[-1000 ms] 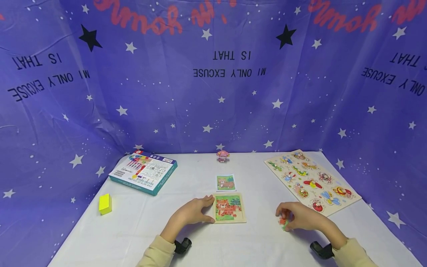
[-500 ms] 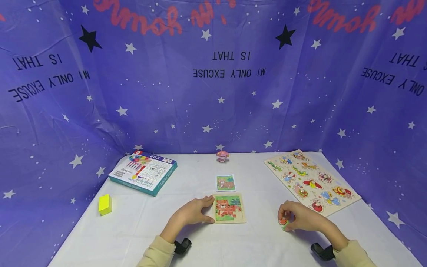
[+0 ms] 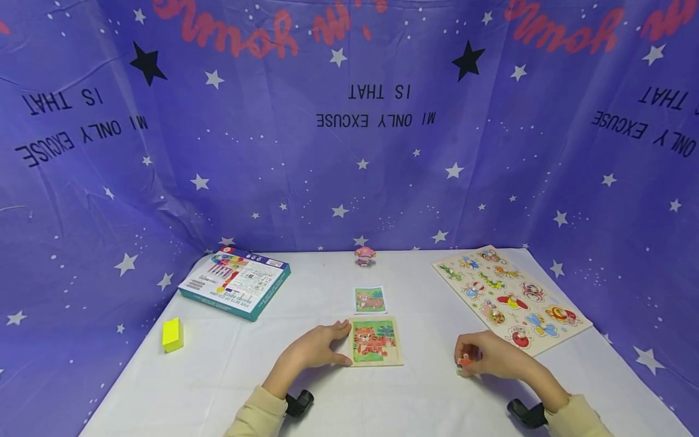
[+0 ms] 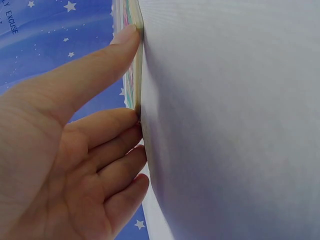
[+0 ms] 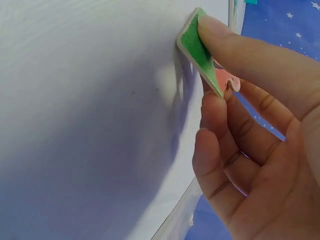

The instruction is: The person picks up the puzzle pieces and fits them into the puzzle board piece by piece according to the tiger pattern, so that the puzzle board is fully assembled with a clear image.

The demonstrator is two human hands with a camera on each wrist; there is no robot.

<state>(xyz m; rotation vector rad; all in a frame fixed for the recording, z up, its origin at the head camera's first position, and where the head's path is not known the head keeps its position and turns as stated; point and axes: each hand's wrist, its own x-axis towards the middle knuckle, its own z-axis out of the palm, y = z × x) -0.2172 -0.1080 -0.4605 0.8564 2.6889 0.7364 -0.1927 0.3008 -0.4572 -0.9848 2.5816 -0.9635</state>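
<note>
My left hand (image 3: 323,346) rests against the left edge of a square wooden tiger puzzle (image 3: 375,341), thumb near the close corner and fingertips at the far one. The left wrist view shows the thumb (image 4: 95,75) extended to the board's edge. The puzzle's tray has a bare, pale gap at its lower right. To the right of it, my right hand (image 3: 491,354) pinches a jigsaw piece (image 5: 197,47) between thumb and fingers, low over the table. In the right wrist view the piece is green with a red part, tilted, partly hidden by the thumb.
A small tiger picture card (image 3: 370,299) lies just beyond the puzzle. A pink figurine (image 3: 364,255) stands at the back. A wooden insect puzzle board (image 3: 475,309) lies at right; a boxed bead set (image 3: 235,282) and yellow block (image 3: 172,334) are at left.
The right fingers have turned the jigsaw piece, so its red part shows more in the head view and its green less. The left hand and the tiger puzzle have stayed put.
</note>
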